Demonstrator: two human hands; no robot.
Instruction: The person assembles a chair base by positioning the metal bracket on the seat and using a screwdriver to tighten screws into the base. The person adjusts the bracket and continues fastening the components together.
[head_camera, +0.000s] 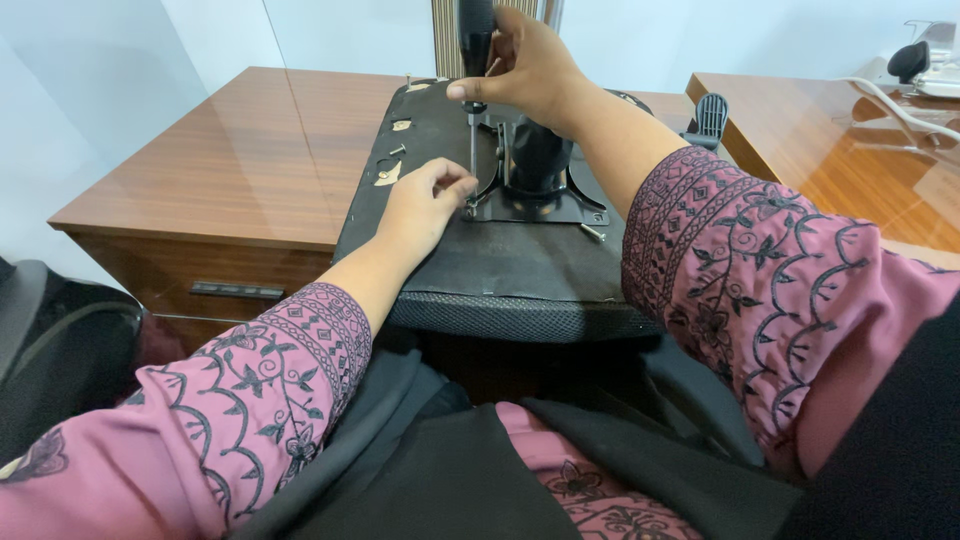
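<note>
Brown polished wooden table carried an upturned black fabric chair seat with a black metal mounting plate at its middle. Right hand had its fingers closed round the black-handled screwdriver, held upright over the plate's left edge. Left hand pinched the shaft's tip with fingers nearly closed. Near the plate's right corner lay a loose silver screw.

Glossy reddish-brown wooden desk at left, dark drawer handle on front. Second polished wooden desk at right; white cable across top. Black bag at lower left. Pale wall behind.
</note>
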